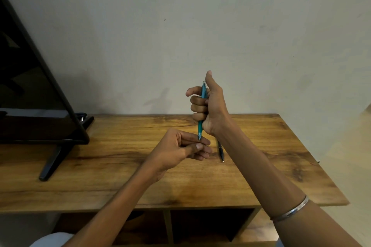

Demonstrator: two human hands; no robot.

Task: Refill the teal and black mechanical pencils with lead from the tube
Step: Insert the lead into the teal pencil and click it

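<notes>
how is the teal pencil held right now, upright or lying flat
Upright. The right hand grips the teal pencil in a fist above the table, tip pointing down at the left hand's fingers.

Two bare forearms, one bangle, no sleeves in sight.

Bare from wrist to frame edge on both sides, with no watch, glove or ring to be made out. Left hand (178, 149) unadorned, short pale nail showing on the thumb. Right hand (206, 106) likewise plain, nails trimmed short. Worn on the right forearm: a thin, smooth metal bangle (291, 209), silver-grey, catching a pale highlight along its edge, sitting loose and slanted across the arm, with a fine reddish thread-like band just beside it on the wrist side. Pale fabric (52, 239) glimpsed at the bottom left edge, too cropped to identify as clothing.
</notes>
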